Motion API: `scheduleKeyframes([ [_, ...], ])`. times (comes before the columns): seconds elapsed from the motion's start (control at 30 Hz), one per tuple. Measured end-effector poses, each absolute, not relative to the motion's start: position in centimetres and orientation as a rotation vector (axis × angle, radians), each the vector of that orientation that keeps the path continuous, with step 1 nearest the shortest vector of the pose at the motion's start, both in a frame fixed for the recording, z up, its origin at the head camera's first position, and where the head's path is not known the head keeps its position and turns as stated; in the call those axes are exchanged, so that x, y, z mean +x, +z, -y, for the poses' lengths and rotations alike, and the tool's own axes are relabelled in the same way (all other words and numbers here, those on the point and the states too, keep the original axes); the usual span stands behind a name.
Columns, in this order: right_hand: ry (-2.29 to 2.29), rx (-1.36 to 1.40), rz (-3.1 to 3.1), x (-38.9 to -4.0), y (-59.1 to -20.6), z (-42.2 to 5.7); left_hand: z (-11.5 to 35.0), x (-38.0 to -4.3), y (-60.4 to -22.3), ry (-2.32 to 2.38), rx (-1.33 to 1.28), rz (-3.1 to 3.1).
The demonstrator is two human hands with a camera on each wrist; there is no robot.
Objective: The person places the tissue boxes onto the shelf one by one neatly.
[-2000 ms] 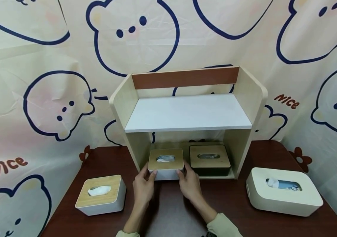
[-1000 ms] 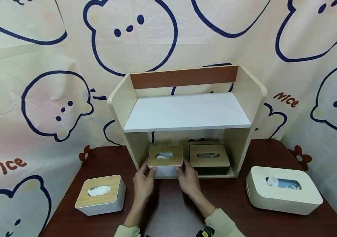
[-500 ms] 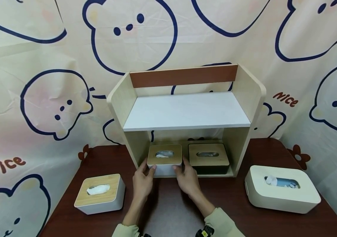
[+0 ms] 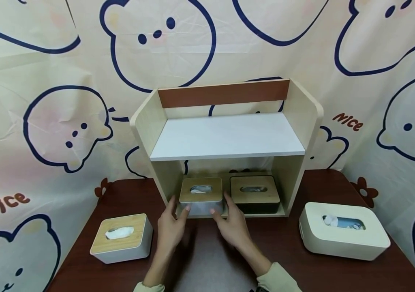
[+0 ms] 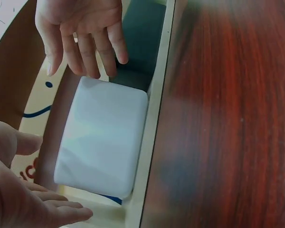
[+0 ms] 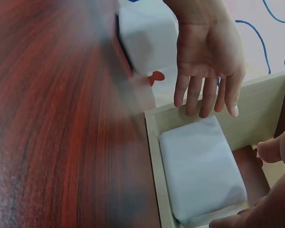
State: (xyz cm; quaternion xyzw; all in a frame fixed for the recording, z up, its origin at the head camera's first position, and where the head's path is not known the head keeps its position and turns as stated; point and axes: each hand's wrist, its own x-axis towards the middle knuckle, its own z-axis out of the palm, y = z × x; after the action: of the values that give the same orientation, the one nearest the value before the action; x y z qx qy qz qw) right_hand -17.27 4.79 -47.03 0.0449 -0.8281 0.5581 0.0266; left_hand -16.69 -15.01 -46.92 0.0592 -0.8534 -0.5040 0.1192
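A small tissue box (image 4: pixel 201 190) with a wooden lid and white sides stands in the lower compartment of the desk shelf, on the left. Its white front (image 5: pixel 102 135) shows in the left wrist view. My left hand (image 4: pixel 171 227) is at the box's left side, fingers extended. On the other side, my right hand (image 4: pixel 234 225) is held with straight fingers, between this box and a dark tissue box (image 4: pixel 255 194) with a wooden lid. Both wrist views show gaps between the palms and the white box (image 6: pixel 202 171); whether a fingertip touches it I cannot tell.
The desk shelf (image 4: pixel 225 138) has a white upper board and pale side panels. Another wood-lidded tissue box (image 4: pixel 121 237) sits left on the dark brown table (image 4: pixel 207 267). A larger cream tissue box (image 4: pixel 344 231) sits right. A bear-print cloth (image 4: pixel 65 121) hangs behind.
Earlier both hands held the small tissue box by its sides. Now they have loosened, the left hand shifting outward and the fingers spreading. The box stays in the compartment.
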Motion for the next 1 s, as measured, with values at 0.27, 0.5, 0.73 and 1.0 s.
scheduleKeyframes([
  [0.27,1.692,0.224,2.566,-15.2,-46.2,-4.8,15.4,-14.6,-45.7,-1.487,0.144,2.538],
  [0.5,1.701,0.316,2.585,-13.7,-45.6,-4.0,16.3,-12.6,-44.3,-1.472,0.177,2.55],
  [0.73,1.712,0.382,2.604,-14.0,-46.1,-2.6,18.2,-11.0,-43.9,-1.496,0.221,2.535],
  [1.0,1.754,0.422,2.632,-14.4,-46.8,-0.4,21.3,-9.7,-43.6,-1.472,0.333,2.534],
])
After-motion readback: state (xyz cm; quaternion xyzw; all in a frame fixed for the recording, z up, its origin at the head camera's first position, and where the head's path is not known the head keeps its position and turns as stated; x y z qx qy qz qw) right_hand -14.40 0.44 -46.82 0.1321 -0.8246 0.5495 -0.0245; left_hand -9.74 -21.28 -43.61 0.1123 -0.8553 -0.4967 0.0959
